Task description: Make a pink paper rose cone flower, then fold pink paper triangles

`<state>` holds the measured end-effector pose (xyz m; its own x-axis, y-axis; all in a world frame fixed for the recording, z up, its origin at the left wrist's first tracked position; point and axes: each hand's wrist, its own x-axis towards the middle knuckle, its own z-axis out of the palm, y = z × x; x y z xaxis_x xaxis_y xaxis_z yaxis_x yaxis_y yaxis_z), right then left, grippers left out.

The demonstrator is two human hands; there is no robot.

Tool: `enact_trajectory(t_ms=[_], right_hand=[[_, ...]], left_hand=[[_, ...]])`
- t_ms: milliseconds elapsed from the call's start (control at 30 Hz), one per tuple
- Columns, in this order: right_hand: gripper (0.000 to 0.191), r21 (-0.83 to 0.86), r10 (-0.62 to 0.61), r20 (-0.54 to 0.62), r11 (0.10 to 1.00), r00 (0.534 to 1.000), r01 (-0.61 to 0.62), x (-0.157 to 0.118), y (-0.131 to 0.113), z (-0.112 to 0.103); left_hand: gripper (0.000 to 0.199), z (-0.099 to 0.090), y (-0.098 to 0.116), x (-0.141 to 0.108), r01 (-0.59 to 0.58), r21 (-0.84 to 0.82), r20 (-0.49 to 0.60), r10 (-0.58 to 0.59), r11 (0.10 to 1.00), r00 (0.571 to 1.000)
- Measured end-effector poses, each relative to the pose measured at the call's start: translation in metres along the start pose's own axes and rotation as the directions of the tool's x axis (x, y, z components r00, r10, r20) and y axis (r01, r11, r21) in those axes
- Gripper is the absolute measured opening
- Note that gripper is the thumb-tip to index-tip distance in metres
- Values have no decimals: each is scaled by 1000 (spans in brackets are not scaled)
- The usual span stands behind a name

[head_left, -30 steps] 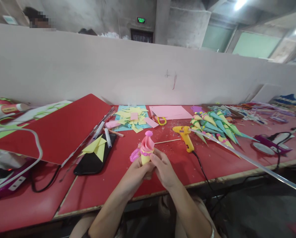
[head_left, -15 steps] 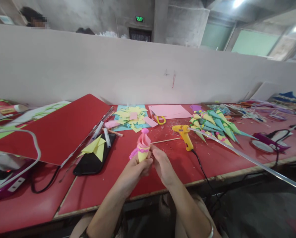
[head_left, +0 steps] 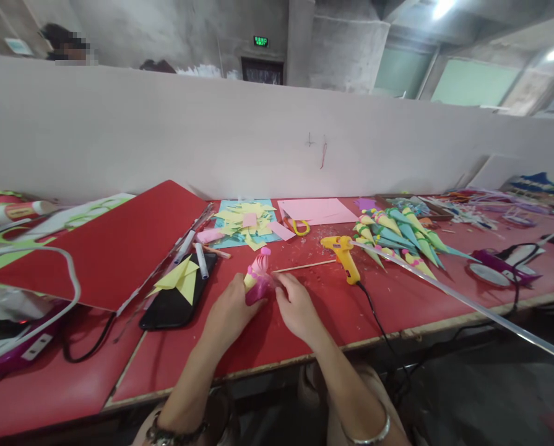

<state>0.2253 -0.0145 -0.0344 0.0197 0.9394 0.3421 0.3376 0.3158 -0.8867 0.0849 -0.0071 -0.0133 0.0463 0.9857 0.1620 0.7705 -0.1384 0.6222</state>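
My left hand (head_left: 230,310) is closed around a small paper ice-cream cone (head_left: 249,282), yellow below with a pink swirled top (head_left: 259,265) and a pink ball at its tip. A magenta piece (head_left: 258,290) lies against the cone's side, slightly blurred. Close to its right, my right hand (head_left: 299,306) has its fingers bent together, the fingertips near the magenta piece. What these fingers pinch, if anything, cannot be made out. Just beyond the right fingertips a thin wooden stick (head_left: 304,266) lies on the red table (head_left: 267,347).
A yellow glue gun (head_left: 344,254) with a long clear glue stick lies on the right, before a pile of paper cones (head_left: 397,232). Yellow-handled scissors (head_left: 301,228) and paper scraps (head_left: 244,217) lie behind. A black phone (head_left: 169,306) and red board (head_left: 114,248) are left.
The cone has moved slightly left and down and tilted, with the magenta piece now in front of its side. My left hand has turned over it; my right hand has lowered slightly.
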Motion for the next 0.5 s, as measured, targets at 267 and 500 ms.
enact_trajectory(t_ms=[267, 500], right_hand=[[23, 203, 54, 55, 977, 997, -65, 3, -3, -11], [23, 231, 31, 184, 970, 982, -74, 1, -2, -15]], left_hand=[[20, -6, 1, 3, -104, -44, 69, 107, 994, 992], [21, -5, 3, 0, -161, 19, 133, 157, 987, 979]])
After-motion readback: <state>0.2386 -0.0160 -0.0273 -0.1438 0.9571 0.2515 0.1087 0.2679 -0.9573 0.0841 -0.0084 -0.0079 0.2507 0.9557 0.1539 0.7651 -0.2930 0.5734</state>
